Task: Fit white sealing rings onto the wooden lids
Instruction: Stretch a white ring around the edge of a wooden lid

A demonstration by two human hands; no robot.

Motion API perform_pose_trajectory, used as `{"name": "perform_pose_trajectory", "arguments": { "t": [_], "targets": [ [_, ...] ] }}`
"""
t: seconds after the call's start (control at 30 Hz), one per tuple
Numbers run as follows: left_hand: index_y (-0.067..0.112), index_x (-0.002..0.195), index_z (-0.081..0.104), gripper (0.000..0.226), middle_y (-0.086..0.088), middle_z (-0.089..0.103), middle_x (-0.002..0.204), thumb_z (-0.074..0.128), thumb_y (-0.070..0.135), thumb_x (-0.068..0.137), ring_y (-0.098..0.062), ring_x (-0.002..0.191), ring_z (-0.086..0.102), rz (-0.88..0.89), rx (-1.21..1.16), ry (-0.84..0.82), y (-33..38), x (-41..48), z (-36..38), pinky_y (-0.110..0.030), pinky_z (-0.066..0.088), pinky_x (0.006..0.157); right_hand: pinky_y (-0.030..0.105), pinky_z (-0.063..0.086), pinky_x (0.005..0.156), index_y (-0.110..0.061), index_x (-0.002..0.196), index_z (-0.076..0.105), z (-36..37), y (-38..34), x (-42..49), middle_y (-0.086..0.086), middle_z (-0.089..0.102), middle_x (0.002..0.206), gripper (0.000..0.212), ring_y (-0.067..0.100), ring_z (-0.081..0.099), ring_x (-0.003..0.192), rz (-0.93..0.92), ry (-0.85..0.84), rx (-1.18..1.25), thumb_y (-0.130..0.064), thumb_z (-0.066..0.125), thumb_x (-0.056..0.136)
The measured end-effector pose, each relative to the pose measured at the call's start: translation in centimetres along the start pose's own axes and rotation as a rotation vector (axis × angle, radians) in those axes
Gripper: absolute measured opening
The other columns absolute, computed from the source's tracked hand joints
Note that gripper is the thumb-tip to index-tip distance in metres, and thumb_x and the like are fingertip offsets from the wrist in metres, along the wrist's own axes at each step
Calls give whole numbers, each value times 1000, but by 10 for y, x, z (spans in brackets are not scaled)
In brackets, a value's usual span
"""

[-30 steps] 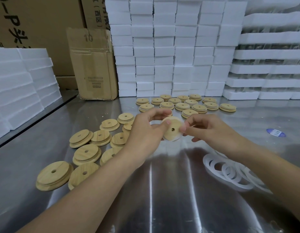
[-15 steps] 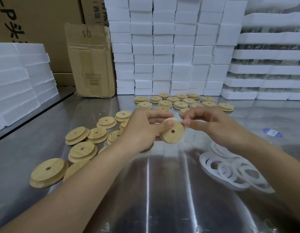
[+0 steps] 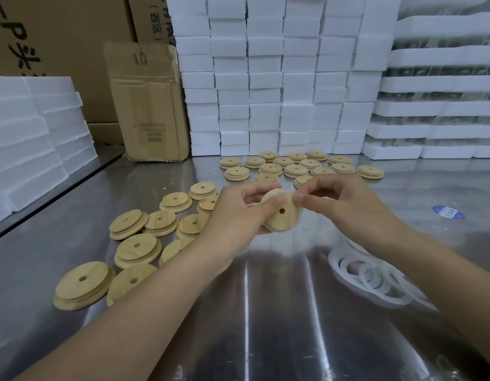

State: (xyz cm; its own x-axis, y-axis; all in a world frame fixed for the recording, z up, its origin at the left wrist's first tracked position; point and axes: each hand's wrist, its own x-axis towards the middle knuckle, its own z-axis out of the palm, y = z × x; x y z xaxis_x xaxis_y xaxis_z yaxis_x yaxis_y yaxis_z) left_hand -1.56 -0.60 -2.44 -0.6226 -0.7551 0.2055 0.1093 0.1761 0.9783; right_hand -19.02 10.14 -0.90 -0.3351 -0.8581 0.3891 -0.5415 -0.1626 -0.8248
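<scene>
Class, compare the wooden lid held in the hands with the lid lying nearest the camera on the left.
The held lid is raised and tilted; the nearest left lid lies flat on the table. The left hand and right hand hold the held lid; no hand touches the nearest left lid. Both are round pale wood with a central hole.
</scene>
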Motion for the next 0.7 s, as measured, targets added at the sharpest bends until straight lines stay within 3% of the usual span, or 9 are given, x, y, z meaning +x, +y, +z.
{"name": "perform_pose_trajectory", "arguments": {
  "t": [0.17,0.3,0.47,0.57,0.7],
  "targets": [
    [11,125,77,28,-5,83,103,75,22,99,-11,90,77,10,10,-75,1,2,-4,-37,67,84,21,49,95,-16,91,81,-12,-1,7,2,81,99,6,7,72,101,74,-35,80,-19,77,93],
    [11,123,77,27,-4,83,103,75,20,98,-9,89,77,11,2,-96,-1,4,-3,-35,67,80,45,46,112,-15,97,82,-24,3,8,5,79,111,13,20,69,115,162,-94,58,-26,76,92],
    [15,119,79,21,-8,81,108,74,20,100,-12,94,77,1,-48,-55,-5,3,-7,-34,67,79,45,53,106,-16,99,81,-27,2,7,-6,80,108,17,8,74,104,145,-44,68,-30,73,96],
    [16,115,81,18,-11,78,118,75,21,98,-22,109,76,-4,-106,-46,-4,5,-7,-38,66,81,41,56,97,-18,99,80,-20,1,5,-5,80,105,9,13,74,103,112,-70,50,-22,72,97],
    [13,118,77,18,-12,79,117,73,16,100,-29,111,76,-72,-198,-51,-6,7,-8,-41,66,83,32,56,83,-16,108,74,-9,0,1,-1,80,102,14,15,75,96,66,-116,83,-12,75,94]
  ]
}}
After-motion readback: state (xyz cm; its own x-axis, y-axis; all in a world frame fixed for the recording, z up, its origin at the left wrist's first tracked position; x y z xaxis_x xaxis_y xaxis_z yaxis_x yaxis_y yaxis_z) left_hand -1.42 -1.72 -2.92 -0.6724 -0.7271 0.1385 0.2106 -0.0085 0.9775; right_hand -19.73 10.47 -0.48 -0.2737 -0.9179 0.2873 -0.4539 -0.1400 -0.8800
